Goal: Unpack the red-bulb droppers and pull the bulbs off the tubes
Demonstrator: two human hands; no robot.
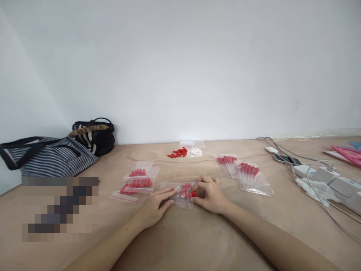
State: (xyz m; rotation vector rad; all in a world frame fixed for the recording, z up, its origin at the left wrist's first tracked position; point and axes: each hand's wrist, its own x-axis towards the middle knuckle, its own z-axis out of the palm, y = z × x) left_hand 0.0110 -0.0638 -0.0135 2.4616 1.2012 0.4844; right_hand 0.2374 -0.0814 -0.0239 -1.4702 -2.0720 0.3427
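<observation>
- Where the two forearms meet at the lower centre of the frame, we find a small clear bag (pixel 180 194) lying on the wooden table (pixel 197 241), with red caps showing through its plastic.
- We note the left hand (pixel 156 205) lies flat, fingers extended and pressing on the bag's left end; in our judgement this pins the bag so it cannot slide.
- We note the right hand (pixel 210 194) is curled at the bag's right end, fingertips pinched around a red cap (pixel 194 194) at what appears to be the mouth; whether the cap sits inside or outside the plastic we cannot tell.
- Just left of the hands lie three filled bags (pixel 138 182), overlapping one another.
- At upper centre, near the wall, sits a loose pile of red caps (pixel 178 153) beside another clear bag (pixel 194 148).
- To the right lie two bundles of red-topped droppers (pixel 239 171) in clear plastic, close together.
- At far right, cables and power adapters (pixel 324 177) crowd the table edge; at far left rest a striped bag (pixel 47 156) and a dark handbag (pixel 96 135).
- Nothing stands between the hands and the bag.
</observation>
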